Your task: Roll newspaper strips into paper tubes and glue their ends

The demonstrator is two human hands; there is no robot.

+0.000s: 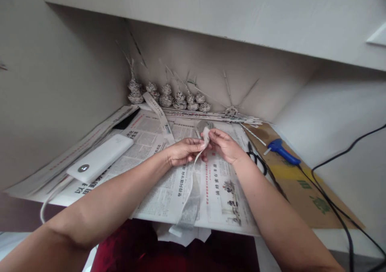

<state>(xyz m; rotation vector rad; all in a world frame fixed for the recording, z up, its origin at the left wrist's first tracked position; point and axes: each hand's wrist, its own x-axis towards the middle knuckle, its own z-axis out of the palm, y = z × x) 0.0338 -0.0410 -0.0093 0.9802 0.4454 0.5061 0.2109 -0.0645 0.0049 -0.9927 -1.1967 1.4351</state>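
Note:
A strip of newspaper [190, 203] runs from between my hands down over the table's front edge, its upper end narrowed and curled. My left hand [186, 151] pinches this strip between thumb and fingers. Close beside it, my right hand [223, 144] has its fingertips closed on the top end of the same strip. Just behind the fingers lies a round, greyish object [205, 124], partly covered by my hands. Spread newspaper [150, 175] lies beneath both hands. Another cut paper strip [159, 117] rests to the left.
Several woven paper gourds [180, 101] line the back wall, with thin rolled paper sticks [211, 115] before them. A white power bank [101, 158] lies left. On the right are black scissors [257, 159] and a blue glue gun [282, 151] on cardboard [316, 191]. An overhanging panel [211, 10] crosses above.

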